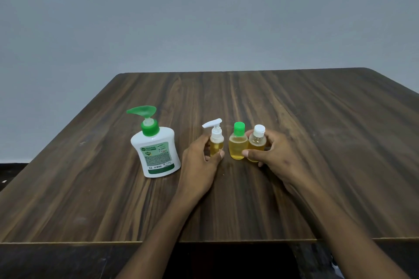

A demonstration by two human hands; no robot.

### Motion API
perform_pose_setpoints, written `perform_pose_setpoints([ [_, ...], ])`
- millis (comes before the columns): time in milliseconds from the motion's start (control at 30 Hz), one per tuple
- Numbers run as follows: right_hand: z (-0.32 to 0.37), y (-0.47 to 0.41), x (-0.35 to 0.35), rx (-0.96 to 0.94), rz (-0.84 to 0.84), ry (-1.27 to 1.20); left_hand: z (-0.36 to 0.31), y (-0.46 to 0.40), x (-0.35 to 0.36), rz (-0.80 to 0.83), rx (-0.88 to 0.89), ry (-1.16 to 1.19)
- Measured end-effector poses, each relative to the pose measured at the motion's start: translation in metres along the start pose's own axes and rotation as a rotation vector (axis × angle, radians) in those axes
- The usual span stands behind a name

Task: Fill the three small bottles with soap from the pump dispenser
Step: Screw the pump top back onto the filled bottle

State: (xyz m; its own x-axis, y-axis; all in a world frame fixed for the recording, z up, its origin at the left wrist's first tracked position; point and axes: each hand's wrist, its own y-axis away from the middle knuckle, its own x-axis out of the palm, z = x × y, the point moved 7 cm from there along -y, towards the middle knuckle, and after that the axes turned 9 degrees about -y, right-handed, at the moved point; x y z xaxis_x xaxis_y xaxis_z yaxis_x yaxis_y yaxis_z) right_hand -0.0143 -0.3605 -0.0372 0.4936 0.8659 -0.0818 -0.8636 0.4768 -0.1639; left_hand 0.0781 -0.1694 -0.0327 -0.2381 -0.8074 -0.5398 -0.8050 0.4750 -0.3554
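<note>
A white plastic pump dispenser with green pump head (155, 146) stands upright on the dark wood-grain table (317, 142), toward its left edge. The left hand (201, 161) grips a small white-pump bottle (216, 140). Just beside it stands a small green-capped bottle (238, 142). The right hand (272, 154) grips a small white-capped bottle (257, 142). All three contain yellow liquid.

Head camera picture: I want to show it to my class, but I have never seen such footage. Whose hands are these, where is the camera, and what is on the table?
There is no machine here. A person wears a camera on the head, so you look down at their own two bare arms.

On the wooden table stand a big white pump dispenser with a green top and three small bottles holding yellow liquid.

The left hand holds the pump bottle. The right hand holds the white-capped bottle. The green-capped bottle stands between them; the right thumb seems to touch it.
</note>
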Motion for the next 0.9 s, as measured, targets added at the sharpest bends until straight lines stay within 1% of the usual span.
perform_pose_setpoints([
  [233,0.000,-0.025,0.026,0.003,0.050,0.010,0.014,-0.017,0.002,-0.033,-0.060,-0.035],
  [433,0.001,-0.036,0.034,-0.002,0.041,0.030,0.018,-0.026,0.002,-0.065,-0.076,-0.054],
  [567,0.002,-0.034,0.035,0.001,0.027,0.064,0.022,-0.024,0.004,-0.056,-0.077,-0.049],
  [667,0.000,-0.031,0.033,0.007,0.040,0.036,0.014,-0.009,0.001,-0.035,-0.089,-0.111],
  [733,-0.002,-0.029,0.032,0.007,0.041,0.019,0.004,0.019,-0.002,0.004,-0.136,-0.161],
  [767,-0.002,-0.027,0.030,0.001,0.040,0.014,-0.004,0.038,-0.005,-0.006,-0.138,-0.149],
  [800,-0.001,-0.024,0.028,-0.009,0.040,0.015,-0.012,0.058,-0.011,-0.038,-0.115,-0.127],
  [833,0.000,-0.019,0.025,-0.021,0.040,0.027,-0.020,0.079,-0.021,-0.103,-0.067,-0.115],
  [900,0.002,-0.006,0.013,-0.042,0.025,0.091,-0.032,0.115,-0.057,-0.328,0.032,-0.144],
])
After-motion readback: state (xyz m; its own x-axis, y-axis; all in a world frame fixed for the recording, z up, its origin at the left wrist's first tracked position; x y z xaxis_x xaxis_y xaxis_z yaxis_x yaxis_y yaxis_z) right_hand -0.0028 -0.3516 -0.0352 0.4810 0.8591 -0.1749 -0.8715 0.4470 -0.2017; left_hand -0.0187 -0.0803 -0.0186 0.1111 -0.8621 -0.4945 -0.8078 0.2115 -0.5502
